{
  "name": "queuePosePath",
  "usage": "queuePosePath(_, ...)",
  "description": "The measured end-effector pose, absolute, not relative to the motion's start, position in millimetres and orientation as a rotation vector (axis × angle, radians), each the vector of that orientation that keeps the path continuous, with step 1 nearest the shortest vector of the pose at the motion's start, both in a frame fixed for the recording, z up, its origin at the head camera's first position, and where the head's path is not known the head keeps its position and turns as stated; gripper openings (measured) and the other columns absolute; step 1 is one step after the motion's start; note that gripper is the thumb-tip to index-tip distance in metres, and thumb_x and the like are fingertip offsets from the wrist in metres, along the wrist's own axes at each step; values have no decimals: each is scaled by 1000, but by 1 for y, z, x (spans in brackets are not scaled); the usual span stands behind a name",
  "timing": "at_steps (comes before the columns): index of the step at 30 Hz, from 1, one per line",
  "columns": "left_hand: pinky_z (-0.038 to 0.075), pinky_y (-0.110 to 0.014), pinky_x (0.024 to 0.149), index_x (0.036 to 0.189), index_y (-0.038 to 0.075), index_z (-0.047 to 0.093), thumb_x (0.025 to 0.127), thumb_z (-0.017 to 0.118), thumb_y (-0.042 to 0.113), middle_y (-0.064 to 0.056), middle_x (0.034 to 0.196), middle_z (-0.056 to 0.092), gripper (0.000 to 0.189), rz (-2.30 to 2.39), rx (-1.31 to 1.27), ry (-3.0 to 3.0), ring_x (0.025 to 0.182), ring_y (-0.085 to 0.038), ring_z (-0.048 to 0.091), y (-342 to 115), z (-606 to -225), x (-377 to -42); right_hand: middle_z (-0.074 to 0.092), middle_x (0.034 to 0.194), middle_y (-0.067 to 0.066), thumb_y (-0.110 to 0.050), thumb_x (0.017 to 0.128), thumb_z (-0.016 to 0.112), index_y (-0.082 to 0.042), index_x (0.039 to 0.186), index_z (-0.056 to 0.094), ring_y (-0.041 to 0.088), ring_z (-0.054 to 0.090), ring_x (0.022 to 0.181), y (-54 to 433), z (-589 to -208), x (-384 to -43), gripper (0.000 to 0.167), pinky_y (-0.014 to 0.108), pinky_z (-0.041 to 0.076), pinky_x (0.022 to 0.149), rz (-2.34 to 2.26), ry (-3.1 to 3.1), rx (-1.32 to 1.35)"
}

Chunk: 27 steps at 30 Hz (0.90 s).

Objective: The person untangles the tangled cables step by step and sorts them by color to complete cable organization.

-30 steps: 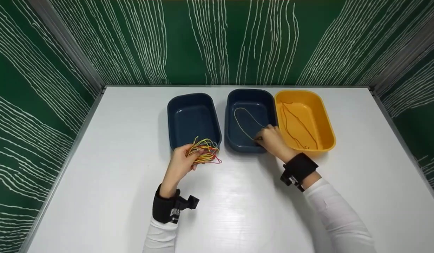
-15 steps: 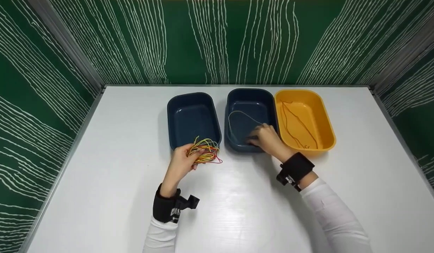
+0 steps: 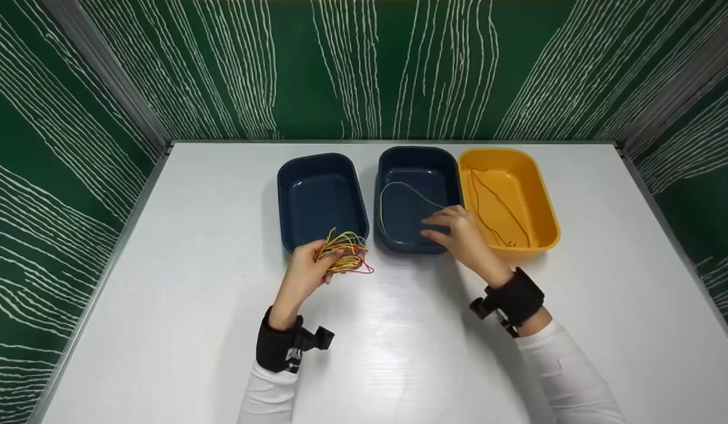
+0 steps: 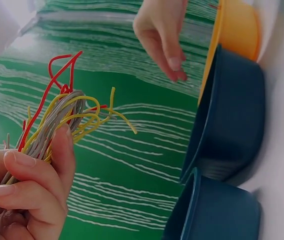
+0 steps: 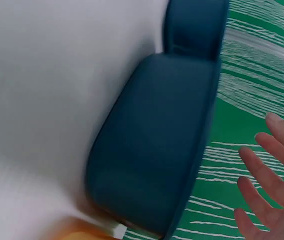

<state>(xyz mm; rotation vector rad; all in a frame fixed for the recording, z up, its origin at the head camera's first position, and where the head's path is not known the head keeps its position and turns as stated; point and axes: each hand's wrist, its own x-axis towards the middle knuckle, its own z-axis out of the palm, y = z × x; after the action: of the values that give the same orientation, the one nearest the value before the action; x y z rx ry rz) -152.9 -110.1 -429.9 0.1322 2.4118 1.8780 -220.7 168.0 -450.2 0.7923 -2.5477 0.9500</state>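
My left hand (image 3: 308,272) grips a bundle of thin cords (image 3: 344,253) in yellow, grey and red, just over the near edge of the left blue bin (image 3: 323,200). In the left wrist view the bundle (image 4: 57,117) sticks up past the curled fingers, with loops and loose ends. Over the near right part of the middle blue bin (image 3: 414,227), my right hand (image 3: 463,238) has its fingers spread and holds nothing. A single pale cord (image 3: 399,184) lies looped in that bin, partly hidden by the hand. The right wrist view also shows the right hand (image 5: 277,185) with fingers apart.
To the right of the middle bin stands a yellow bin (image 3: 517,200) with an orange-looking cord (image 3: 499,200) inside. All the bins stand in a row at the back of a white table (image 3: 376,353). Green walls with white wavy lines (image 3: 423,70) rise behind and beside it.
My right hand has let go of the pale cord, which now lies in the middle bin, and its fingers have opened. The left hand has stayed in place with its bundle.
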Motion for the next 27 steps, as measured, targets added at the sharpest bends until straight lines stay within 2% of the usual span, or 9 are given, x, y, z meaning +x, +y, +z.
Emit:
queuePosePath(11,30,-15,36,86,-6,58,85,58,10,0,50,46,16,1866,137,2403,37,-5,40,-107,-428,-152,64,88,11,-4,71,72,-2,88,70,25,52,89,152,-447,-185,18,38,38,79,1156,-2375,775)
queuePosePath(19,29,-14,36,81,-8,56,85,57,5,1,48,44,13,1846,173,2421,37,-3,37,-100,-401,-139,65,86,5,-8,73,70,-5,88,71,20,54,88,135,-444,-169,15,29,41,82,1268,-2307,802)
queuePosePath(23,29,-14,36,81,-8,56,85,57,5,1,47,44,14,1836,180,2426,36,-1,36,-98,-399,-138,65,85,5,-2,71,70,-4,87,70,20,55,87,128,-444,-164,16,24,40,82,1353,-2254,831)
queuePosePath(27,30,-14,36,83,-8,57,85,57,6,0,48,46,14,1837,180,2414,36,-1,37,-98,-401,-138,65,83,11,5,70,69,2,85,69,26,56,85,120,-428,-154,15,25,40,82,1400,-2241,848)
